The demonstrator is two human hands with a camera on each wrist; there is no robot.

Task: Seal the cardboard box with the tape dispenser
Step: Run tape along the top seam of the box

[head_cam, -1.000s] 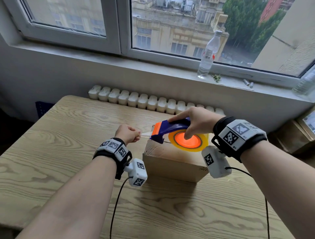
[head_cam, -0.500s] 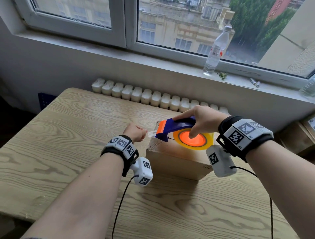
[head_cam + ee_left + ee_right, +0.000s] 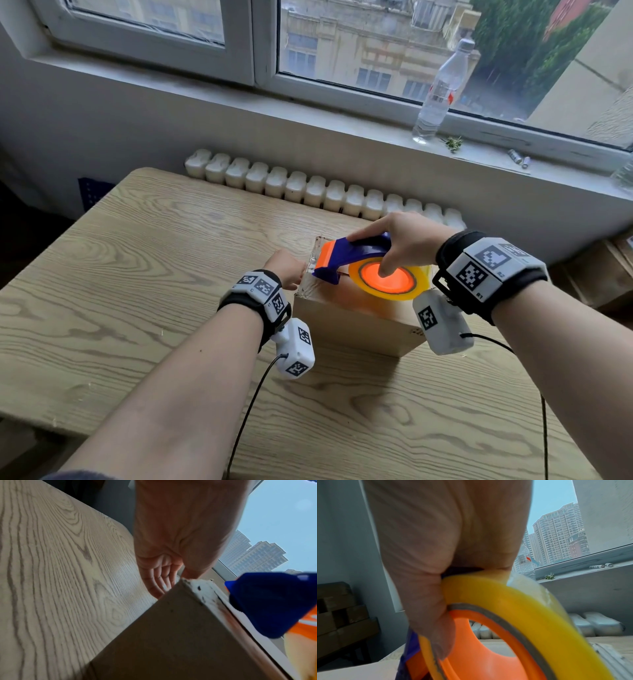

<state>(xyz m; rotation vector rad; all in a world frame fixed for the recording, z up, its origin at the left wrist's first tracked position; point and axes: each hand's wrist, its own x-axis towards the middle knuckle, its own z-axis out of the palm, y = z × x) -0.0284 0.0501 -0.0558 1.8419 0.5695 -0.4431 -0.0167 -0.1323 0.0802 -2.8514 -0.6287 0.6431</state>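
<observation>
A brown cardboard box (image 3: pixel 356 322) stands on the wooden table (image 3: pixel 137 274). My right hand (image 3: pixel 400 246) grips the blue handle of the tape dispenser (image 3: pixel 349 253), thumb on the orange hub of the yellow tape roll (image 3: pixel 407 291), and holds it over the box top. A short strip of clear tape (image 3: pixel 312 265) runs from the orange nose to my left hand (image 3: pixel 287 270), which pinches the tape end at the box's left top edge. In the left wrist view the thumb sits on the box (image 3: pixel 171 635) corner and the fingers (image 3: pixel 157 578) curl down its side.
A white radiator (image 3: pixel 308 188) runs behind the table under the windowsill. A clear plastic bottle (image 3: pixel 442 85) stands on the sill. More cardboard boxes (image 3: pixel 603 270) sit low at the right. Wrist cables trail over the table's near part.
My left hand has carried the tape end down and right to the box's left edge. The dispenser has sunk closer to the box top.
</observation>
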